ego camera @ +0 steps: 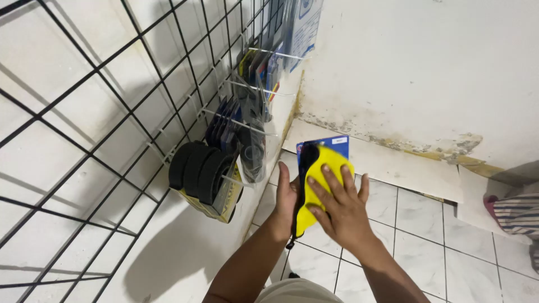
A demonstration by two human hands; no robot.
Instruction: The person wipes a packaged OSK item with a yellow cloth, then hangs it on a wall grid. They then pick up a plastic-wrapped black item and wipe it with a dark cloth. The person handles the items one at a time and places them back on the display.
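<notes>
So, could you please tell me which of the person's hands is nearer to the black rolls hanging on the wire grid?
Left. The left hand grips the blue package's near edge, closest to the black rolls. The right hand presses the yellow cloth, farther away.

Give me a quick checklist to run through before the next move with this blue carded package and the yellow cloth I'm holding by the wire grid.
1. Left hand on the blue carded package, gripping its edge: ok.
2. Right hand flat on the yellow cloth, pressing it to the package: ok.
3. Black wire grid panel within reach at the left: ok.
4. White hooks carrying goods, black rubber rings on the lowest, dark packets above: ok.
5. A free hook for another item: cannot tell.
6. Package front clean: cannot tell, the cloth covers it.
</notes>
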